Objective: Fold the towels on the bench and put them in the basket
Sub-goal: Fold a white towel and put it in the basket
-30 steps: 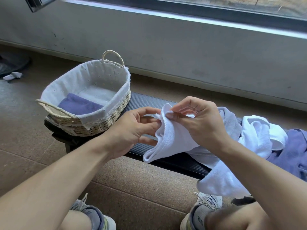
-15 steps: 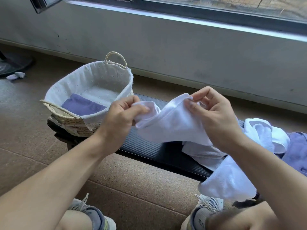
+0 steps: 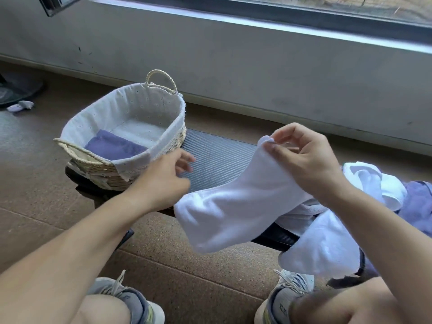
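towel [image 3: 236, 206] hangs down-left from right hand [image 3: 308, 160] pinching its top corner; left hand [image 3: 163, 178], empty and loose, is nearer the free end.

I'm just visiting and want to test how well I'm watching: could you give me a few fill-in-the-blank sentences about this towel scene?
1. The white terry towel is pinched at its top corner by the person's ____ hand.
2. Inside the woven straw basket with a white cloth lining lies a folded towel coloured ____.
3. The basket stands on the ____ end of the dark ribbed bench.
4. The left hand holds ____.

Missing words: right; purple; left; nothing
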Tool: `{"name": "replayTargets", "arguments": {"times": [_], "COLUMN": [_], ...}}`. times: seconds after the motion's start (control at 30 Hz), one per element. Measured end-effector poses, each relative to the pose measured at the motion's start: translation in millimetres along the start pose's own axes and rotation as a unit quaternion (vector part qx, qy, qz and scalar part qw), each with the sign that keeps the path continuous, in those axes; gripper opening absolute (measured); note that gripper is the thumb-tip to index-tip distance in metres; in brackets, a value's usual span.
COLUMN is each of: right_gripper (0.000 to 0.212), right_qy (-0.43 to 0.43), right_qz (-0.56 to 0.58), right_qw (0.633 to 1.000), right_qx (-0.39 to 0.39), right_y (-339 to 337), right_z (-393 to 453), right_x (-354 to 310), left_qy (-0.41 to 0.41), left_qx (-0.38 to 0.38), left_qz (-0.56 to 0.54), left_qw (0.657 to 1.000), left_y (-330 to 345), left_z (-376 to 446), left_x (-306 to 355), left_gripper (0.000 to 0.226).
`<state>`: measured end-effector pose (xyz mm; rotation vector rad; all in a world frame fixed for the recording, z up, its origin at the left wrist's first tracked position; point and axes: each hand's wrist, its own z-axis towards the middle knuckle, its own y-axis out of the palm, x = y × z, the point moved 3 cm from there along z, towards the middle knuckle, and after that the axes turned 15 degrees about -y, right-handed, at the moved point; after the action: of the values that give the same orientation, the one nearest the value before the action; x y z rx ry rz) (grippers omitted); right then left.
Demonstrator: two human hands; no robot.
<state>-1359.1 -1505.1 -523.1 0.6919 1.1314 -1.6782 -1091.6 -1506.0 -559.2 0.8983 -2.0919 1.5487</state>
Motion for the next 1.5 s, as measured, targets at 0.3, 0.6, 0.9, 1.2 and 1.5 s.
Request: {"name": "replayTargets", "arguments": {"times": [0.3,0.6,0.9,1.2,1.5], "right_gripper": [0.012,0.011,0.011,0.015,0.023], "right_qy": [-0.058,-0.075,-0.064,-0.031,0.067], "right_qz": [0.066,-0.013,-0.003,0.094,-0.005], "right_qw": [0.990,0.991,0.993,0.994,0.993], "right_qx": [-0.111,-0.109,-0.100,-0.045,-0.092], "right_y": [30,28,28,20,2], "right_z": [-9,-7,-9,-4,-5], "right_x": [-12,-9,-11,-13,2], "left_qy": [0.119,0.092,0.081,0.109,0.182], "left_qx": [-0.103,-0.104,-0.113,-0.172,-0.092], "left_qz": [-0.280,-0.315,-0.329,-0.157,-0.084], "left_qw": [0.947,0.939,0.934,0.966,0.975], "left_y": [26,31,35,46,40], "left_z": [-21,-12,-14,-11,-6], "left_x": [46,41,43,35,36], "left_gripper": [0.022,0.011,0.012,0.026,0.035]}}
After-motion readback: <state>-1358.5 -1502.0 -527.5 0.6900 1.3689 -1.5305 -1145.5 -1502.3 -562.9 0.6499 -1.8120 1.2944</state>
